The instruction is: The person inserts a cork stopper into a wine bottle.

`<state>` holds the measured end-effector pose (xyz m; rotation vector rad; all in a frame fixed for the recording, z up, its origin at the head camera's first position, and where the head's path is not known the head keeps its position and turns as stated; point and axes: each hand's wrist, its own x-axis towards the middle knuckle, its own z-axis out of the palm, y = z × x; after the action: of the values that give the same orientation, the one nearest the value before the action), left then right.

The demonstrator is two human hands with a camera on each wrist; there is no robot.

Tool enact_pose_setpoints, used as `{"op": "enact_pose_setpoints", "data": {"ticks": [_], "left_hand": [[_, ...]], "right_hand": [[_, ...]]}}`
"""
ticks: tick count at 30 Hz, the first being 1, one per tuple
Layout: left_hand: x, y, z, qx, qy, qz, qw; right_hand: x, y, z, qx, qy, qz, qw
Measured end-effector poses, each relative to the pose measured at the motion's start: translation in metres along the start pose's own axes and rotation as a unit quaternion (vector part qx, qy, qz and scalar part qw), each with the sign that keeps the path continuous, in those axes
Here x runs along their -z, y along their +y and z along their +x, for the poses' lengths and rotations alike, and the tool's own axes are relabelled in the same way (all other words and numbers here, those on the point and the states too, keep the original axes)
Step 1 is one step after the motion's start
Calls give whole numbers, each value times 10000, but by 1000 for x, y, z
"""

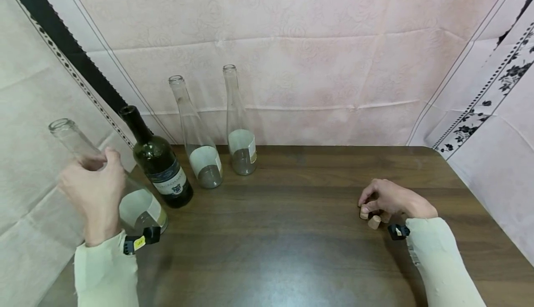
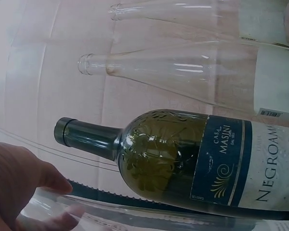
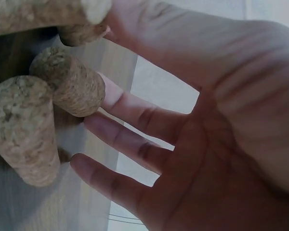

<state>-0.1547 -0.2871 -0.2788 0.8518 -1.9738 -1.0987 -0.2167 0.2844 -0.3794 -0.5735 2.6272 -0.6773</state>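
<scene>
My left hand (image 1: 93,184) grips a clear glass bottle (image 1: 142,209) round its upper part at the table's left edge. The bottle leans a little and bears a pale label. Right beside it stands a dark green wine bottle (image 1: 160,163), whose blue and white label shows in the left wrist view. Over on the right side, my right hand (image 1: 390,198) is low over several corks, its thumb and forefinger at a small cork (image 1: 364,213). A tapered cork (image 3: 26,130) lies close by, and another cork (image 3: 70,84) touches the other fingers in the right wrist view.
Two more clear glass bottles, one (image 1: 204,163) next to the wine bottle and another (image 1: 242,151) further right, stand at the back of the brown wooden table (image 1: 283,237). Pale cloth (image 1: 308,75) hangs behind the table and along both sides.
</scene>
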Motion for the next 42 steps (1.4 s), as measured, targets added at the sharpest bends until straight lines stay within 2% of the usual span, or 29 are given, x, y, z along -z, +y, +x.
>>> {"op": "enact_pose_setpoints", "data": {"ticks": [4, 11, 18, 21, 24, 34, 42], "left_hand": [[0, 1, 0, 28, -27, 97, 9999], [-1, 4, -6, -240, 182, 150, 9994], [-2, 9, -18, -414, 42, 157, 9990], [-2, 11, -23, -624, -20, 218, 9978], [-3, 13, -28, -967, -54, 343, 9947], [-9, 20, -48, -1907, -27, 879, 9777], [-21, 28, -68, -2005, -507, 754, 9755]], "right_hand": [[-1, 1, -1, 18, 50, -10, 10000], [0, -2, -3, -502, 80, 536, 9973], [6, -5, -4, -113, 946, -227, 9952], [9, -7, -5, -109, 1159, -315, 9927], [10, -9, -6, -101, 1285, -324, 9911], [14, -15, -6, 17, 1834, -184, 9829], [17, -23, -9, 38, 2176, -72, 9760]]}}
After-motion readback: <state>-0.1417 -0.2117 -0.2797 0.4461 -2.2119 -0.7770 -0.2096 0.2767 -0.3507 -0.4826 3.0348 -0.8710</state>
